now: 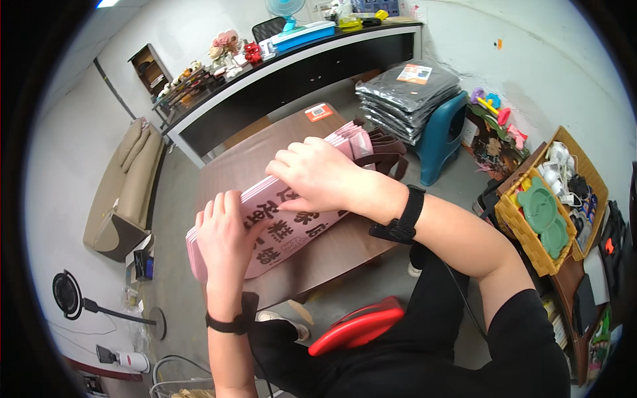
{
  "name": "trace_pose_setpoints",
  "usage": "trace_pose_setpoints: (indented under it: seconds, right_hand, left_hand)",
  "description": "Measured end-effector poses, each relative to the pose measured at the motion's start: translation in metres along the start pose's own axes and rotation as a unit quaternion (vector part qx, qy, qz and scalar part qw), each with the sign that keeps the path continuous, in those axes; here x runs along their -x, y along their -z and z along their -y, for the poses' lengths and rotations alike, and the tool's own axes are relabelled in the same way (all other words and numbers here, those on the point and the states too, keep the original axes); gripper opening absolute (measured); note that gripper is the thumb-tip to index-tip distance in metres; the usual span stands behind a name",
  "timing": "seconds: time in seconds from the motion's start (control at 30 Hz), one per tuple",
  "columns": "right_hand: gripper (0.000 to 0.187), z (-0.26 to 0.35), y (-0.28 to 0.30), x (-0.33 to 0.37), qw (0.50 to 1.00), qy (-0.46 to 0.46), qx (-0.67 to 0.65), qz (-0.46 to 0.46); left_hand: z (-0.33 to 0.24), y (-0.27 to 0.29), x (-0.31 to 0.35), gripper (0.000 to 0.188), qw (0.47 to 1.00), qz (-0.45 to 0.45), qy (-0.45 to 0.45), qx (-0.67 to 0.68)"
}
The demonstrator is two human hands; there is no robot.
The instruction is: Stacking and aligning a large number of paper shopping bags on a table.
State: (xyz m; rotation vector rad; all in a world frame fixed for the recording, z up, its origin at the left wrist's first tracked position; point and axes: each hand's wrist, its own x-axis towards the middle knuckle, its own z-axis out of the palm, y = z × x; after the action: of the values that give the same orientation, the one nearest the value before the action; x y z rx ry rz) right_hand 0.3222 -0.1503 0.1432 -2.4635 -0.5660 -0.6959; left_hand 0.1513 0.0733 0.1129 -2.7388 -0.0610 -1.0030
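A stack of flat pink bags [286, 247] with dark printing stands tilted on its long edge on the brown table [232, 159]. Its layered edges face up, and dark brown strap handles [390, 151] stick out at the right end. My left hand [225, 229] is closed over the top edge near the left end, thumb on the printed face. Further right along that edge, my right hand [317, 171] grips the stack the same way, thumb in front and fingers over the far side. The fingertips behind the stack are hidden.
Grey plastic-wrapped packages [408, 93] are piled on a blue stool [444, 136] beyond the table. Wicker baskets [544, 255] stand at the right. A red round seat [358, 328] shows between my legs. A beige sofa [126, 186] and a long black counter [292, 89] lie further off.
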Motion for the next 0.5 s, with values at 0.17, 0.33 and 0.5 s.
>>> trace_pose_setpoints:
  seconds: [0.17,0.33,0.5]
  right_hand:
    - [0.066,-0.011,0.003,-0.004,1.0,-0.001,0.02,0.002]
    - [0.066,-0.017,0.005,0.009,1.0,0.005,0.025,0.003]
    - [0.066,-0.015,0.001,0.005,1.0,-0.001,0.029,-0.007]
  left_hand:
    - [0.0,0.005,0.004,0.077,1.0,-0.011,0.008,0.018]
    - [0.0,0.004,0.007,0.074,1.0,-0.003,0.014,0.011]
    - [0.012,-0.003,0.005,0.069,0.999,-0.04,-0.009,0.023]
